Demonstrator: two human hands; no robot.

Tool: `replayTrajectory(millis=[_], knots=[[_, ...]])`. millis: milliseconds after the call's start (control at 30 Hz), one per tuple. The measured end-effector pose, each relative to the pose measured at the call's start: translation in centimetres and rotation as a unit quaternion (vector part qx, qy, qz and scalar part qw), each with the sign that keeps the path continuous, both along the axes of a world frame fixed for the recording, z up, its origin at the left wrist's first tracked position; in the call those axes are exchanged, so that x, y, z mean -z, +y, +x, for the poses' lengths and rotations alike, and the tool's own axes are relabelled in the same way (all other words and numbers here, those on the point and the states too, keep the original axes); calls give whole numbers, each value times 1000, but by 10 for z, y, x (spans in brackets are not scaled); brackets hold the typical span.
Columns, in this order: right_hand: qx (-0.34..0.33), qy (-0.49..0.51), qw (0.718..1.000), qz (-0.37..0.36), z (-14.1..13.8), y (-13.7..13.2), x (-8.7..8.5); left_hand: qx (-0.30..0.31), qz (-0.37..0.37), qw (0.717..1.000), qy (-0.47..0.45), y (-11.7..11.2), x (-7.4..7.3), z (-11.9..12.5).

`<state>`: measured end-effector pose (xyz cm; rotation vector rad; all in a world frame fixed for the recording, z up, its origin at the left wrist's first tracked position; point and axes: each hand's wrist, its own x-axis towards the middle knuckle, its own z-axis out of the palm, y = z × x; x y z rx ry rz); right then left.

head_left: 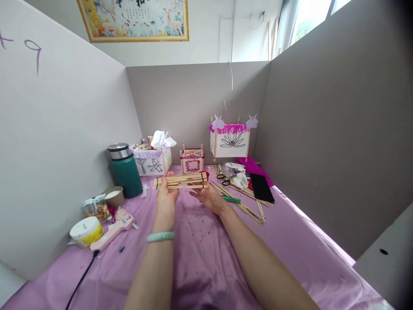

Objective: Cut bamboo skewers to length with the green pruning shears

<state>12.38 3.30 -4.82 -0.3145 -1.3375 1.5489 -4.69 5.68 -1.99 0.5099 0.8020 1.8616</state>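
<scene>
Left arm: bare forearm (151,275) reaching up from the bottom of the view, with a pale green jade bangle (160,237) on the wrist.
Right arm: bare forearm (258,267) angling in from the lower right.
Left grip (166,198): curled upward around the near left part of the frame, thumb on top, holding it.
Right grip (209,199): palm up and spread open, fingers reaching under the frame's lower edge, not closed around it.
Stick frame (180,181): flat, layered wooden sticks bound with dark thread, held level between both hands above the desk.
Desk: covered by a lilac plastic sheet (200,262) flecked with paint spots.
Left of the hands: a pink glue gun (112,228) with a black cord (82,280), a white-lidded yellow tub (86,231), a clear snack jar (96,209) and a brown cup (113,196).
Right of the hands: a green marker (231,199), loose wooden sticks (237,202), black-handled scissors (223,179) and a black phone (262,188).
Farther back: a teal flask (124,172), a white paper lantern with tissue on top (151,161), a small red-trimmed lantern (192,160) and a larger pink-fringed lantern with paper rabbits (230,140).
Surroundings: grey partition walls (196,103), with a framed painting (133,20) beyond.
</scene>
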Motion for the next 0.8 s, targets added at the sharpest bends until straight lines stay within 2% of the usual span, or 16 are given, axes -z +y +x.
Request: replayTrajectory(millis=[67, 133, 200, 267, 367, 500, 533, 600, 633, 667, 700, 733, 800], knots=[[17, -16, 1000, 21, -10, -2, 2, 7, 6, 998, 56, 1, 12, 6], [70, -12, 997, 19, -20, -2, 5, 5, -5, 998, 66, 1, 18, 19], [140, 25, 990, -8, -27, 2, 9, 6, -9, 1000, 27, -1, 21, 37], [201, 54, 977, -33, -29, 6, 10, 19, -15, 998, -59, -5, 21, 54], [261, 54, 962, -50, -22, 9, 3, 48, -33, 991, -118, -11, 20, 67], [262, 51, 962, -60, 4, 9, -17, 71, -100, 992, -12, -16, 24, 49], [251, 42, 965, -63, 12, 8, -22, 47, -118, 991, 31, -17, 24, 41], [217, -4, 974, -70, 23, 5, -32, -14, -119, 991, 55, -22, 21, 26], [201, -32, 976, -74, 26, 4, -35, -73, -98, 988, 96, -25, 18, 22], [188, -59, 977, -76, 27, 2, -37, -90, -55, 985, 139, -28, 13, 19], [178, -87, 977, -77, 25, 1, -39, -56, -6, 982, 180, -32, 7, 19], [172, -118, 976, -71, 22, 0, -40, 11, 42, 973, 225, -36, 0, 21], [162, -179, 969, -44, 13, -1, -40, 116, 98, 942, 299, -42, -15, 27]])
